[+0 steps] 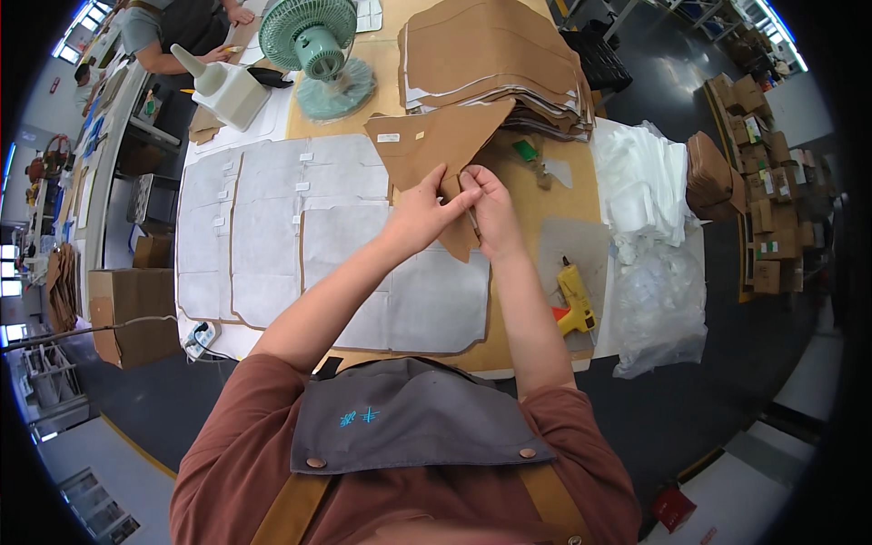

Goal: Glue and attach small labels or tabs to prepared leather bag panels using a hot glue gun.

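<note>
Both my hands meet over the middle of the table, on a tan, leather-like cut piece (422, 145). My left hand (427, 211) is closed on its narrow lower part, thumb reaching right. Beside it my right hand (493, 211) pinches the same piece along its edge. Two small pale labels stick to the wide upper part, which flares toward the stack behind. Under and left of my arms lie flat grey-white panels (263, 227) with tan edges, several bearing small white tags. What lies between my fingertips is hidden.
A green fan (313, 50) and white squeeze bottle (232, 95) stand back left. Tan sheets form a stack (490, 54) behind. To the right lie a yellow glue gun (574, 298), white sheets (640, 182) and clear plastic bags (661, 300). Another person (182, 36) works far left.
</note>
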